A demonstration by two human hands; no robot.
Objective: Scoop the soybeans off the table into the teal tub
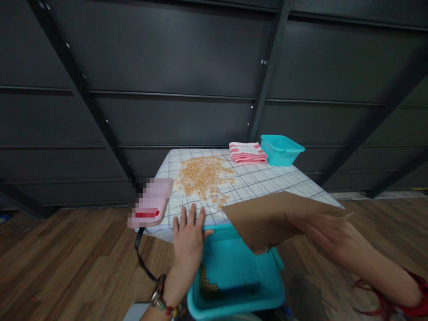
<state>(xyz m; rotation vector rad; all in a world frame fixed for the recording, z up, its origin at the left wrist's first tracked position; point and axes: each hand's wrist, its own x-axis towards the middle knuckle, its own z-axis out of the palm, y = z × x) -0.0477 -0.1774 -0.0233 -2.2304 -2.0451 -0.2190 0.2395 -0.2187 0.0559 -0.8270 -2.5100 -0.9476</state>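
Observation:
My left hand rests at the near edge of a small table covered with a white checked cloth, fingers stretched out and partly over the rim of a teal plastic tub. The tub sits below the table edge and has some yellow beans in its near left corner. My right hand grips a brown cardboard sheet, tilted with its lower corner over the tub. A spread pile of yellow beans lies on the cloth beyond my left hand.
A folded red-and-white striped cloth and a second teal tub sit at the table's far right. A pinkish blurred object with a black strap hangs off the left edge. Dark panelled wall behind, wooden floor around.

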